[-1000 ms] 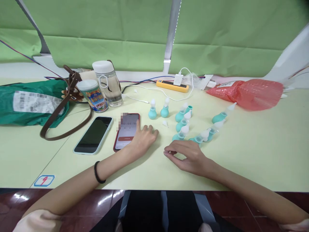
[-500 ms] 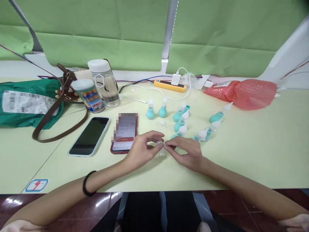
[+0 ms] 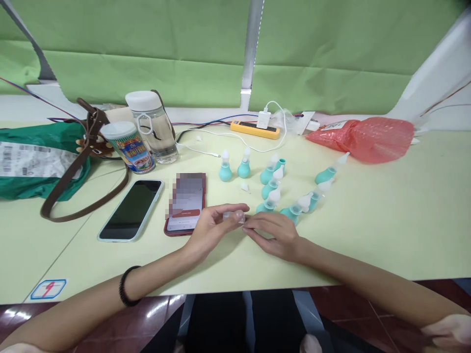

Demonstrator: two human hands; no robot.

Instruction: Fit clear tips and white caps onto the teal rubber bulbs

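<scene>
My left hand (image 3: 215,225) holds a small clear plastic piece (image 3: 232,216) between thumb and fingers, above the table. Against the right end of that piece, my right hand (image 3: 274,234) pinches with thumb and fingertips; whatever it grips is too small to make out. Beyond my hands, several teal bulbs with clear and white tops stand or lean, among them one upright (image 3: 225,171), another beside it (image 3: 244,168) and one tilted at the right (image 3: 326,174). A small white tip (image 3: 245,187) lies on the table just behind my fingers.
To the left are a red-cased phone (image 3: 186,206), a dark-screened phone (image 3: 131,211), a water bottle (image 3: 162,139), a printed cup (image 3: 132,152), a brown strap (image 3: 68,189) and a green package (image 3: 69,181). A yellow power strip (image 3: 253,129) and red bag (image 3: 386,139) are behind.
The clear piece has turned from upright to lying sideways in my left hand. My right fingertips stay close against its end. The whole view has shifted slightly.
</scene>
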